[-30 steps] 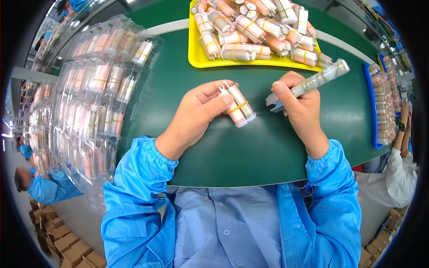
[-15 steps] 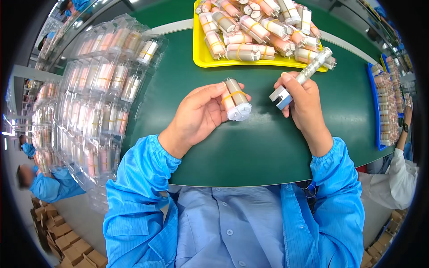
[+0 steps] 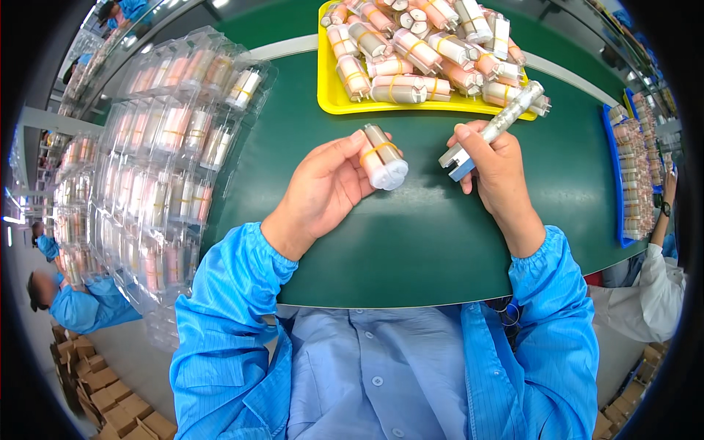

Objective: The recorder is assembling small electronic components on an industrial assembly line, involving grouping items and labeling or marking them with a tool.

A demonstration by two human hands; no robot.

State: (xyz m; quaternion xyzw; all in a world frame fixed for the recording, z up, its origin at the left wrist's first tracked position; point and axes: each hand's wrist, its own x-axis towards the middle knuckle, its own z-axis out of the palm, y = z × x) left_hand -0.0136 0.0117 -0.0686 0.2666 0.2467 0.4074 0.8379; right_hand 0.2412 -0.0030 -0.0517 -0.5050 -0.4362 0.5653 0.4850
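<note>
1. Head view, and we look straight down: the left hand (image 3: 323, 183) has its fingers (image 3: 349, 147) wrapped on a banded bundle (image 3: 373, 160), thumb pressed along the pink cylinder, a grey one beside it. The bundle sits tilted above the green worktop (image 3: 411, 253), pale end caps angled down toward the person.
2. Across to the right hand (image 3: 500, 165) — its fingers grasp a hand tool (image 3: 506, 119), handle in clear wrapping, the notched, partly blue head pointing at the bundle but well apart from it.
3. Just beyond the hands, a yellow tray (image 3: 334, 103) is heaped with similar bundles (image 3: 411, 50); the handle's upper end cuts across its near right corner in this view.
4. Over on the left, clear plastic trays (image 3: 258, 99) crowd that side of the worktop, row after row of banded bundles inside.
5. Far right, a blue tray (image 3: 616, 176) full of bundles, and right beside it a co-worker's white sleeve (image 3: 654, 293).
6. Out at the lower left — a person in blue (image 3: 95, 304) beyond the clear trays, cardboard boxes (image 3: 110, 400) on the floor below.
</note>
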